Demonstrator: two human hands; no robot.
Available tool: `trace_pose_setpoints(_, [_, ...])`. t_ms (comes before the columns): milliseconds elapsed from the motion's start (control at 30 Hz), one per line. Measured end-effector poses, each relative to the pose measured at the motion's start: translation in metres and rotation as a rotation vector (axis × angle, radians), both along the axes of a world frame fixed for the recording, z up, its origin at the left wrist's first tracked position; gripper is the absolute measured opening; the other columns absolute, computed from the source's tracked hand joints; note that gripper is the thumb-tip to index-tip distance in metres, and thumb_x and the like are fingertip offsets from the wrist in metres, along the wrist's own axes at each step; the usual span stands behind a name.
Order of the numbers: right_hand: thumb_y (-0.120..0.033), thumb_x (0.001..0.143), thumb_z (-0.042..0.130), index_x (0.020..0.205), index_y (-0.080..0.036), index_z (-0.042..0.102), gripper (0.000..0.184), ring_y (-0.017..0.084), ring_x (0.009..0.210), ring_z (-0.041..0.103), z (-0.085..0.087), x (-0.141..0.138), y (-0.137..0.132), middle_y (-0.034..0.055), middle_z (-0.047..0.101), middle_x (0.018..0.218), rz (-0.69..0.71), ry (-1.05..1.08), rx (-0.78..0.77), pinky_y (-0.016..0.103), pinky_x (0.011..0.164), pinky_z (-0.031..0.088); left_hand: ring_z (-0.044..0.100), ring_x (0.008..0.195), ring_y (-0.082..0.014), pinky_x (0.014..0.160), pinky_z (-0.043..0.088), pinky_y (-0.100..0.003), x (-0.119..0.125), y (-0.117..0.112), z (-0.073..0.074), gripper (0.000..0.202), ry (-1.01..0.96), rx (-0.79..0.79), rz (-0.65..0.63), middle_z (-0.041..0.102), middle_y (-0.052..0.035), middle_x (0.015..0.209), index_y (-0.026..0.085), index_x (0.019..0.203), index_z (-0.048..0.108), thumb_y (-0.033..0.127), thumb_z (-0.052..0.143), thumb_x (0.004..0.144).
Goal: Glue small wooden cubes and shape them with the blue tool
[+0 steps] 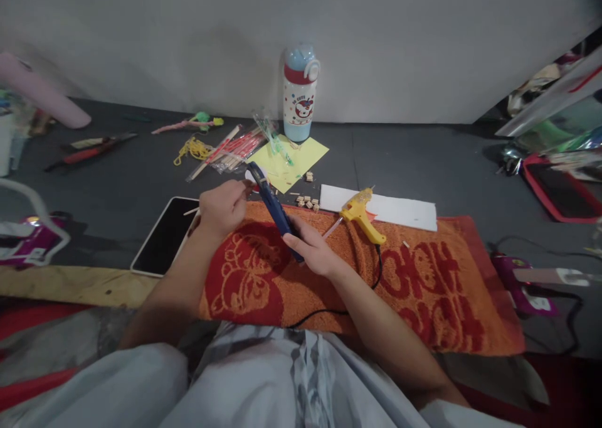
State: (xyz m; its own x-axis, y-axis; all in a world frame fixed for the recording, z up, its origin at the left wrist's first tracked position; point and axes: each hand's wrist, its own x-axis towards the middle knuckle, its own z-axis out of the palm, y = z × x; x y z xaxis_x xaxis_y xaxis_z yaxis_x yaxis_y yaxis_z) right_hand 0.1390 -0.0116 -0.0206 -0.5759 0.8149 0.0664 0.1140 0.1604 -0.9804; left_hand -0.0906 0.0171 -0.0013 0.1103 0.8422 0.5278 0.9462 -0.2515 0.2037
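Note:
My right hand (314, 248) is wrapped round the handles of dark blue pliers (273, 203), whose jaws point up and left. My left hand (224, 205) is closed in a pinch right at the jaws, holding a small thin stick that I can barely make out. Both hands hover over an orange and red towel (423, 277) spread on the dark floor. A yellow glue gun (360, 213) lies on the towel just right of my right hand, its black cord trailing toward me.
Small wooden pieces (306, 201), a yellow paper sheet (294, 159), a white strip (399, 209), packets of sticks (235, 147) and a water bottle (300, 93) lie beyond the towel. A tablet (164, 235) sits left, a wooden plank (70, 285) beside it.

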Motion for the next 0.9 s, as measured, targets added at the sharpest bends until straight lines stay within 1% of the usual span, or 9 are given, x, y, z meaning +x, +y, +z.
trace_pose_setpoints(67, [-0.055, 0.089, 0.046, 0.127, -0.015, 0.051, 0.055, 0.025, 0.106, 0.057, -0.001, 0.001, 0.0, 0.0107, 0.062, 0.116, 0.001, 0.006, -0.002, 0.043, 0.098, 0.043, 0.062, 0.074, -0.019, 0.063, 0.038, -0.029, 0.001, 0.0, 0.001, 0.032, -0.021, 0.0, -0.011, 0.067, -0.0067, 0.076, 0.021, 0.093, 0.07, 0.029, 0.04, 0.088])
trace_pose_setpoints(267, [-0.057, 0.089, 0.047, 0.131, -0.016, 0.048, 0.059, 0.026, 0.115, 0.055, -0.002, 0.001, 0.001, 0.0122, 0.059, 0.127, 0.0, 0.032, 0.004, 0.044, 0.103, 0.041, 0.064, 0.076, -0.018, 0.065, 0.043, -0.027, 0.003, 0.001, 0.0, 0.031, -0.099, 0.028, -0.043, 0.069, -0.0067, 0.078, 0.02, 0.092, 0.07, 0.03, 0.041, 0.086])
trace_pose_setpoints(400, [-0.059, 0.089, 0.045, 0.134, -0.012, 0.045, 0.066, 0.028, 0.118, 0.053, 0.003, 0.001, 0.0, 0.0164, 0.056, 0.13, -0.016, -0.023, 0.032, 0.045, 0.105, 0.039, 0.066, 0.078, -0.0178, 0.067, 0.046, -0.027, 0.004, 0.001, 0.0, 0.03, -0.138, 0.066, -0.063, 0.07, -0.0058, 0.079, 0.02, 0.091, 0.069, 0.027, 0.041, 0.085])
trace_pose_setpoints(467, [-0.058, 0.089, 0.045, 0.136, -0.012, 0.042, 0.066, 0.029, 0.121, 0.052, 0.006, 0.003, 0.0, 0.0178, 0.054, 0.132, -0.026, -0.047, 0.068, 0.046, 0.106, 0.038, 0.065, 0.076, -0.0169, 0.068, 0.047, -0.026, 0.006, 0.0, 0.002, 0.028, -0.161, 0.069, -0.063, 0.07, -0.0053, 0.079, 0.02, 0.088, 0.069, 0.024, 0.042, 0.083])
trace_pose_setpoints(567, [-0.056, 0.09, 0.045, 0.136, -0.014, 0.041, 0.063, 0.03, 0.12, 0.052, 0.009, 0.006, 0.001, 0.0177, 0.055, 0.132, -0.038, -0.075, 0.137, 0.048, 0.105, 0.039, 0.062, 0.071, -0.0156, 0.067, 0.047, -0.026, 0.011, -0.003, 0.007, 0.026, -0.214, 0.038, -0.062, 0.068, -0.0043, 0.075, 0.02, 0.084, 0.068, 0.021, 0.042, 0.082])
trace_pose_setpoints(667, [-0.055, 0.091, 0.044, 0.136, -0.012, 0.04, 0.063, 0.031, 0.119, 0.052, 0.01, 0.009, 0.001, 0.0192, 0.055, 0.131, -0.052, -0.106, 0.189, 0.049, 0.104, 0.039, 0.06, 0.068, -0.0147, 0.067, 0.047, -0.026, 0.018, -0.007, 0.013, 0.024, -0.294, -0.008, -0.049, 0.067, -0.0035, 0.073, 0.02, 0.083, 0.067, 0.021, 0.042, 0.083])
trace_pose_setpoints(800, [-0.053, 0.091, 0.043, 0.136, -0.01, 0.039, 0.062, 0.03, 0.119, 0.052, 0.01, 0.009, 0.001, 0.0199, 0.054, 0.131, -0.054, -0.101, 0.197, 0.048, 0.104, 0.04, 0.059, 0.067, -0.0139, 0.068, 0.046, -0.025, 0.025, -0.01, 0.018, 0.022, -0.426, -0.061, -0.037, 0.065, -0.0024, 0.07, 0.018, 0.078, 0.065, 0.026, 0.046, 0.085])
trace_pose_setpoints(900, [-0.054, 0.091, 0.044, 0.136, -0.011, 0.04, 0.061, 0.03, 0.118, 0.053, 0.009, 0.008, 0.001, 0.0189, 0.055, 0.131, -0.054, -0.085, 0.197, 0.047, 0.103, 0.04, 0.056, 0.063, -0.0125, 0.065, 0.044, -0.024, 0.028, -0.01, 0.018, 0.024, -0.493, -0.075, -0.054, 0.061, -0.0003, 0.064, 0.018, 0.075, 0.065, 0.03, 0.048, 0.086])
